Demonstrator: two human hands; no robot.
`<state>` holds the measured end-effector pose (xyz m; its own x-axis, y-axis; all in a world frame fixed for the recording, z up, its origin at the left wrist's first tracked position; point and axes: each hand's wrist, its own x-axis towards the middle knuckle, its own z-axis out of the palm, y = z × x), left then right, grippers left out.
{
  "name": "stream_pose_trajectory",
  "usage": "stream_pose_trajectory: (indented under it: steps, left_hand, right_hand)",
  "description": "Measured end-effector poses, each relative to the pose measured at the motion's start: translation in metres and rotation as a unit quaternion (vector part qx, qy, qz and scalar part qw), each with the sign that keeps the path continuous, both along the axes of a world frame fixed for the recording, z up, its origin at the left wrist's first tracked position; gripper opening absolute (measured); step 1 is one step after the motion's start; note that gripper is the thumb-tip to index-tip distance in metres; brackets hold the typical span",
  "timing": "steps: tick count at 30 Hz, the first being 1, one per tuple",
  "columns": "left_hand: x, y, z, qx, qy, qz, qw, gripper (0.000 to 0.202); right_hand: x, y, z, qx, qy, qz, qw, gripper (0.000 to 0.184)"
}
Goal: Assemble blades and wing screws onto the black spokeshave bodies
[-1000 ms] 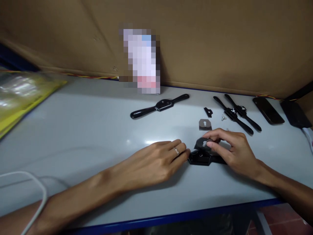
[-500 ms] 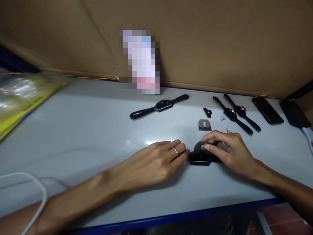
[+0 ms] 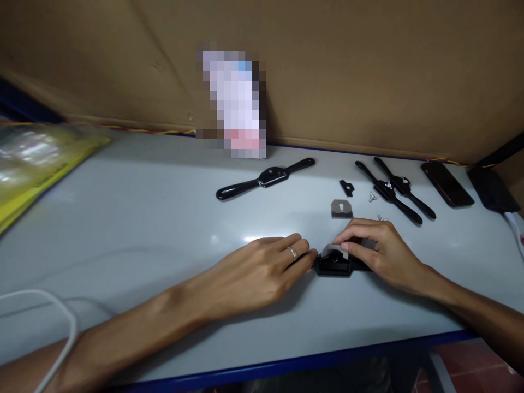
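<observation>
A black spokeshave body (image 3: 333, 265) lies on the pale table (image 3: 143, 218) between my hands. My left hand (image 3: 266, 267), a ring on one finger, is closed over the tool's left handle and hides it. My right hand (image 3: 379, 252) covers the right handle, and its fingertips pinch a small grey blade (image 3: 332, 252) lying flat on top of the body.
Behind lie a whole black spokeshave (image 3: 266, 177), a spare grey blade (image 3: 341, 208), a small black clamp piece (image 3: 347, 187), small screws (image 3: 372, 196) and two crossed spokeshaves (image 3: 395, 191). Two dark phones (image 3: 447, 184) lie far right. A yellow packet (image 3: 36, 164) sits left, a white cable (image 3: 49, 322) near front.
My right hand has lowered the grey blade from a raised tilt down onto the spokeshave body. My left hand has stayed where it was.
</observation>
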<state>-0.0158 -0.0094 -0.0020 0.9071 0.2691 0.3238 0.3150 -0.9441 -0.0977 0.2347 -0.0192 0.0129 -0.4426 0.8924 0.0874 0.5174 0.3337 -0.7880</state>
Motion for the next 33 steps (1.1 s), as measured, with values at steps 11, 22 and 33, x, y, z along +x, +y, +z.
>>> stream_pose_trajectory:
  steps: [11,22,33]
  left_hand:
    - [0.001,0.000,-0.001,0.006,-0.015,0.007,1.000,0.020]
    - [0.004,-0.001,0.001,-0.009,-0.006,0.016,1.000,0.021]
    - [0.005,-0.001,0.001,-0.007,-0.007,0.029,1.000,0.020]
  right_hand:
    - [0.000,0.000,0.000,-0.001,-0.013,0.017,1.000,0.018]
    - [0.003,0.002,0.005,0.055,-0.021,0.013,0.998,0.017]
    - [0.057,0.034,0.039,0.111,-0.405,-0.141,0.897,0.019]
